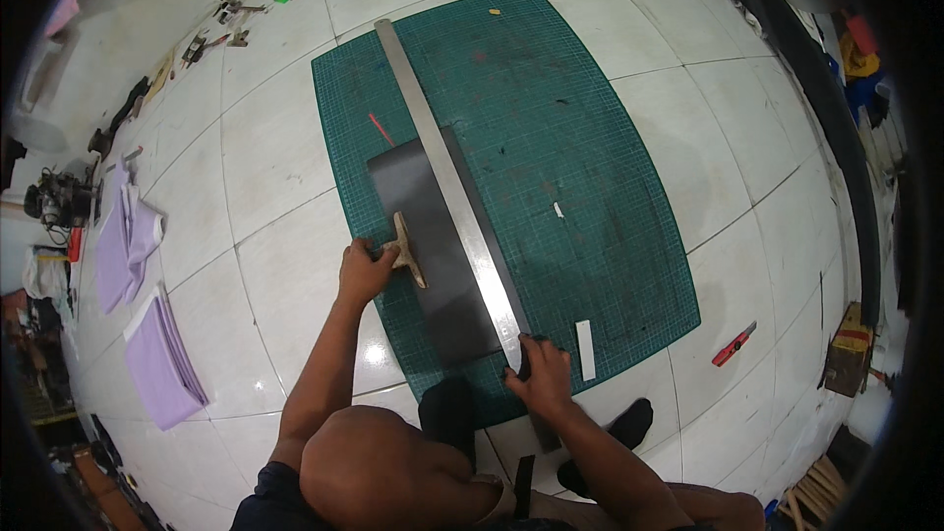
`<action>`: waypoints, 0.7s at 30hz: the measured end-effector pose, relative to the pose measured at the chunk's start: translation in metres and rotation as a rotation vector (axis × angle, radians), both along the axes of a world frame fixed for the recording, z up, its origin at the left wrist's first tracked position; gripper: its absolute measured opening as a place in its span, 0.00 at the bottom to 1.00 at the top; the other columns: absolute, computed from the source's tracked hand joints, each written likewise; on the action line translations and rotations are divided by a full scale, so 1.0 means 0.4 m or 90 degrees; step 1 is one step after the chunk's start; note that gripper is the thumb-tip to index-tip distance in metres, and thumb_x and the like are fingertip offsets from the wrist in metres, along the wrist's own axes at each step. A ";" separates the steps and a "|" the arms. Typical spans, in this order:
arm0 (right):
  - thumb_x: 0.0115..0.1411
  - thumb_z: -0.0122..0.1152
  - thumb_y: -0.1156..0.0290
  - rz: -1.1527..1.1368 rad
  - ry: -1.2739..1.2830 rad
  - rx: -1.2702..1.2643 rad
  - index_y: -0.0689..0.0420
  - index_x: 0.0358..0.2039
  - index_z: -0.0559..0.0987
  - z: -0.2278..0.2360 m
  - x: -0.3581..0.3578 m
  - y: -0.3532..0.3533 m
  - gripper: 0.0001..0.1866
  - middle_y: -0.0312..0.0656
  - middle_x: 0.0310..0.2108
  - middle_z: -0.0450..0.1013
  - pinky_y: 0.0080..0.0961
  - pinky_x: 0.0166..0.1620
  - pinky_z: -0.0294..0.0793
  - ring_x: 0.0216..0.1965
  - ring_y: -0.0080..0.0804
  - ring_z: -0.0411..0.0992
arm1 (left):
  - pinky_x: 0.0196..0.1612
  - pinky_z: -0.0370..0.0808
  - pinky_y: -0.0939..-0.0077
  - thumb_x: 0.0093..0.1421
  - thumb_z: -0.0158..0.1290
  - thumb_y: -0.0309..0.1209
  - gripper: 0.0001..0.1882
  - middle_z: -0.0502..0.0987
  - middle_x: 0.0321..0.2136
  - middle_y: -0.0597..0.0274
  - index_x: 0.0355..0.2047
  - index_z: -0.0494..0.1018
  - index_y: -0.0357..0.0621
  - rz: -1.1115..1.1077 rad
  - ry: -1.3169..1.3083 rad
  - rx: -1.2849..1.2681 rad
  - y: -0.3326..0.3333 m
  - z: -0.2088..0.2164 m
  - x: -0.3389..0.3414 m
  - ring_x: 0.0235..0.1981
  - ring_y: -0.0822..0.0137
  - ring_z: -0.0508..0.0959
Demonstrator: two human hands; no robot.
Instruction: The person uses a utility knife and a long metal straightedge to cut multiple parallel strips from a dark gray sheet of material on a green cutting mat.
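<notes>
A dark grey sheet [442,265] lies on a large green cutting mat [580,138] on the floor. A long metal ruler [433,138] runs lengthwise over the sheet and past its far edge. My left hand [364,270] is closed on the stem of a T-shaped, worn tan tool [405,251], whose crossbar rests over the sheet's left side. At the near end of the ruler, my right hand [543,372] pinches it by the tip, near the sheet's lower right corner. Something dark shows at those fingers, too small to name.
A white strip [586,349] lies on the mat beside my right hand, and a thin red stick [381,129] at the sheet's far left. On the tiles sit a red cutter knife [735,344] to the right and folded lilac cloth [165,364] to the left.
</notes>
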State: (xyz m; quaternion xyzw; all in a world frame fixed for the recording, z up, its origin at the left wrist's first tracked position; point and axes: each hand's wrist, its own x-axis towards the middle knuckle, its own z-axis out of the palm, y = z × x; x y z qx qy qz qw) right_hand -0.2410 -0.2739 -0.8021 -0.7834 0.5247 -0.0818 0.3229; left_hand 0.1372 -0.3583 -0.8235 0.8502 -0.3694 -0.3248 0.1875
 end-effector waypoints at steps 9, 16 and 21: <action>0.50 0.74 0.60 0.042 0.067 0.020 0.61 0.61 0.71 0.028 -0.008 -0.005 0.39 0.48 0.45 0.70 0.42 0.50 0.66 0.45 0.46 0.72 | 0.31 0.72 0.73 0.57 0.63 0.43 0.19 0.76 0.26 0.63 0.34 0.74 0.39 0.113 0.301 0.018 0.003 0.076 0.000 0.26 0.70 0.74; 0.51 0.75 0.59 0.042 0.078 0.007 0.61 0.60 0.72 0.026 -0.008 -0.012 0.38 0.48 0.46 0.71 0.41 0.50 0.67 0.47 0.46 0.72 | 0.31 0.71 0.78 0.61 0.63 0.40 0.16 0.75 0.25 0.67 0.34 0.75 0.39 0.096 0.407 -0.059 0.022 0.074 -0.002 0.25 0.75 0.72; 0.52 0.74 0.60 0.043 0.069 0.034 0.59 0.59 0.72 0.037 -0.011 -0.019 0.36 0.48 0.45 0.71 0.42 0.49 0.68 0.46 0.46 0.73 | 0.35 0.72 0.78 0.62 0.61 0.38 0.17 0.77 0.29 0.63 0.40 0.77 0.33 0.128 0.436 -0.109 0.052 0.044 0.022 0.28 0.74 0.73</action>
